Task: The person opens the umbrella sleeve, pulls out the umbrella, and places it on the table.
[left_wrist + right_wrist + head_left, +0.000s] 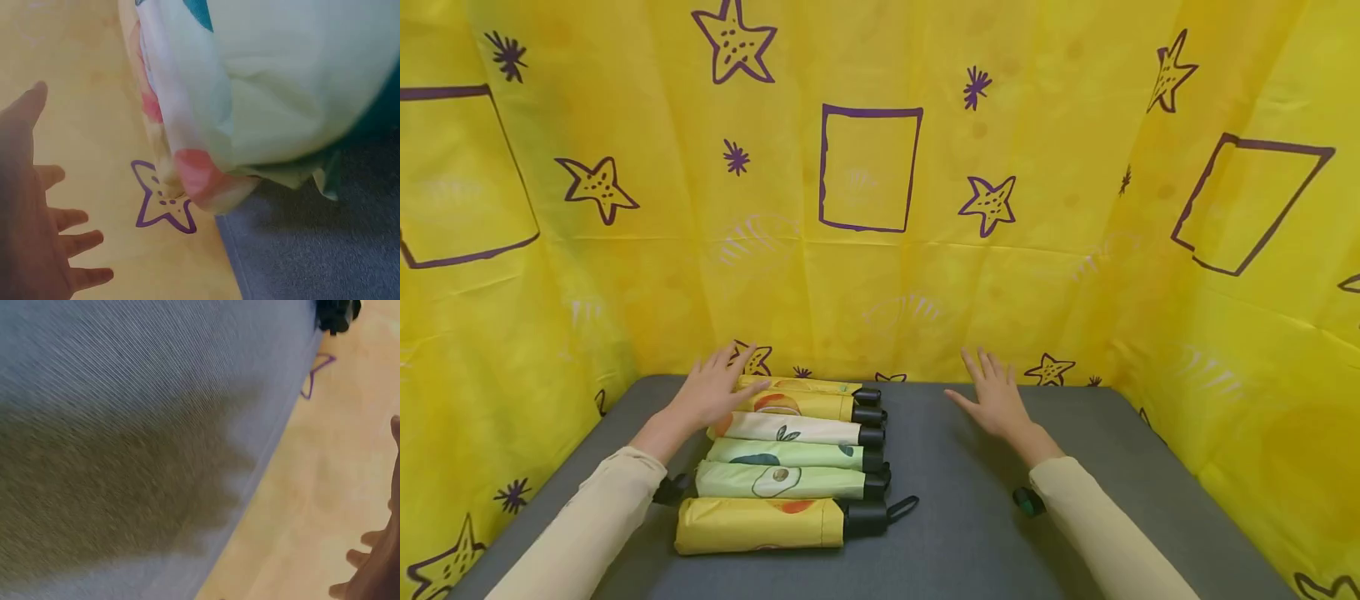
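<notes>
1. Folded umbrellas [786, 454], six of them, lie in a row left of centre on the grey table [955, 533], black handles [865, 519] facing right
2. Left hand [707, 397] near the row's far left end, right hand [998, 407] over the table; both have fingers spread, gripping nothing
3. I'd grab mid-body and go gently, so neighbours don't roll imo

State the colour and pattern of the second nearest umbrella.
That umbrella is pale green, avocado printed; head view shows it best.
</notes>
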`<action>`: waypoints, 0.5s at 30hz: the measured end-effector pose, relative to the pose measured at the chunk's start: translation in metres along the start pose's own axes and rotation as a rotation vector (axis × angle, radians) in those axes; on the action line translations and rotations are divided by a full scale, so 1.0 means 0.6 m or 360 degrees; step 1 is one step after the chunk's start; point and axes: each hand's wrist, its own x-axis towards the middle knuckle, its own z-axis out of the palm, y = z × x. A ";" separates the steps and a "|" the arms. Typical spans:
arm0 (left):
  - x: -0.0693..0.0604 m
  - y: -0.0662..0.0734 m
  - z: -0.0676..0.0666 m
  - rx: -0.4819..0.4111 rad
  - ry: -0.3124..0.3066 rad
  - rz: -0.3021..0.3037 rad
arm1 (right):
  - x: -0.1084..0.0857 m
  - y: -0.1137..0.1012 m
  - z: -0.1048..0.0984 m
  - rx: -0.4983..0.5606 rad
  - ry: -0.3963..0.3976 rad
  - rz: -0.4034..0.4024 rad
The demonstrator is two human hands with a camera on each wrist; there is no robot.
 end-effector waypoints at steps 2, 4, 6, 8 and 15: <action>-0.007 0.000 -0.001 0.0000 -0.0018 0.0028 | -0.008 -0.004 0.004 0.0054 -0.0024 -0.0016; -0.014 0.002 -0.003 0.0002 -0.0036 0.0062 | -0.017 -0.008 0.008 0.0091 -0.0041 -0.0038; -0.022 0.005 -0.006 -0.0004 -0.0052 0.0092 | -0.025 -0.013 0.010 0.0130 -0.0068 -0.0052; -0.029 0.009 -0.009 -0.0008 -0.0064 0.0123 | -0.032 -0.018 0.013 0.0161 -0.0090 -0.0070; -0.055 0.022 -0.021 -0.0069 -0.0088 0.0199 | -0.053 -0.044 0.014 0.0265 -0.0125 -0.0151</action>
